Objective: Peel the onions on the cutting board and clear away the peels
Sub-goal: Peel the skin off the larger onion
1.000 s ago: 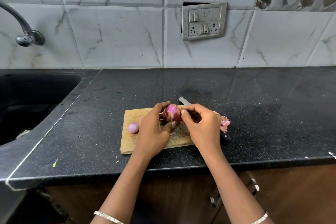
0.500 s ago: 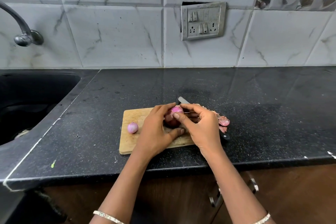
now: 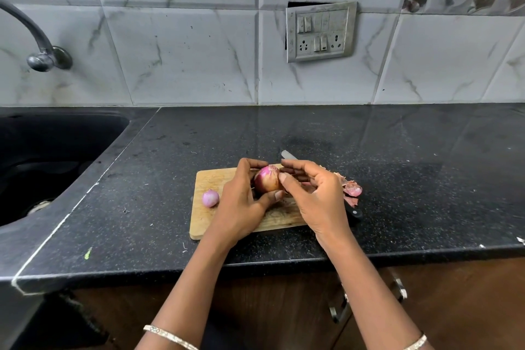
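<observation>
A wooden cutting board (image 3: 210, 224) lies on the black counter. Above its middle my left hand (image 3: 241, 207) grips a red onion (image 3: 267, 180) with brownish skin on its lower part. My right hand (image 3: 318, 199) is beside it, thumb and fingertips touching the onion's right side. A small peeled onion (image 3: 210, 198) rests on the board's left part. A pile of pink-brown peels (image 3: 350, 189) lies just right of the board, partly behind my right hand.
A knife lies behind my hands, blade tip (image 3: 287, 155) at the back, black handle end (image 3: 355, 212) at the right. A dark sink (image 3: 51, 150) with a tap (image 3: 42, 54) is at the left. The counter's front edge (image 3: 255, 264) runs below the board.
My left hand has turned the onion, and more of its pink top shows now. My right thumb has shifted along the onion's right side.
</observation>
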Motion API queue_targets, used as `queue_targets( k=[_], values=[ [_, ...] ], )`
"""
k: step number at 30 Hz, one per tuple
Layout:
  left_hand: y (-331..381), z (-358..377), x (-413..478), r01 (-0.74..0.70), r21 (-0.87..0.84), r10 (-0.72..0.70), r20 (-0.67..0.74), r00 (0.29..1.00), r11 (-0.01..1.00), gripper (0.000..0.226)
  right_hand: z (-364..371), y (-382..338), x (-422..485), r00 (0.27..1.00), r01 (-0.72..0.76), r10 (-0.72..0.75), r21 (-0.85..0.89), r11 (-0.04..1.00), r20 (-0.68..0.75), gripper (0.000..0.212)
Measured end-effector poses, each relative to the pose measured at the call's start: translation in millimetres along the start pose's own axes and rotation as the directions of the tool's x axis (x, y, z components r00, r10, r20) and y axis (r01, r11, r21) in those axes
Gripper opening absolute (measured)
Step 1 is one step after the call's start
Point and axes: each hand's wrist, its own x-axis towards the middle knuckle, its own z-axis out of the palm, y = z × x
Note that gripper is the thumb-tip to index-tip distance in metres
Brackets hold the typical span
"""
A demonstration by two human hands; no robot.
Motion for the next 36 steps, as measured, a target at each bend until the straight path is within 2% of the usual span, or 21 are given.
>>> queue_targets(
  k=[6, 16, 19, 26, 29, 32, 36],
  values=[
    [-1.1, 0.6, 1.2, -0.026, 0.021, 0.026, -0.003, 1.000, 0.999, 0.053, -1.3, -5.1, -0.8, 0.988, 0.148, -0.152, -0.101, 0.984, -0.029, 0.016],
    [1.9, 1.6, -0.4, -0.052, 0.078, 0.053, -0.018, 0.998, 0.996, 0.053, 4.6, -4.8, -5.7, 0.969, 0.176, -0.217, -0.289, 0.941, -0.115, 0.018],
    [2.7, 1.6, -0.3, -0.056, 0.099, 0.058, -0.013, 0.998, 0.993, 0.053, 5.2, -9.8, -8.2, 0.971, 0.156, -0.202, -0.300, 0.941, -0.128, 0.026],
    [5.1, 1.1, -0.6, -0.028, 0.081, 0.029, -0.012, 0.999, 0.996, 0.053, 3.8, -12.2, -8.3, 0.980, 0.107, -0.152, -0.294, 0.950, -0.132, 0.016],
    [7.8, 1.2, -0.7, -0.034, 0.097, 0.036, -0.024, 0.999, 0.995, 0.052, -0.4, -16.9, -7.5, 0.993, 0.071, -0.085, -0.161, 0.984, -0.082, 0.020],
    [8.8, 0.4, -1.6, -0.042, 0.107, 0.046, -0.029, 0.999, 0.993, 0.051, -1.2, -16.5, -7.1, 0.994, 0.099, -0.103, -0.086, 0.991, -0.042, 0.013],
    [9.7, 0.6, -1.8, -0.041, 0.118, 0.045, -0.027, 0.999, 0.992, 0.053, 0.1, -12.0, -5.3, 0.986, 0.125, -0.142, -0.175, 0.977, -0.087, 0.014]
  ],
)
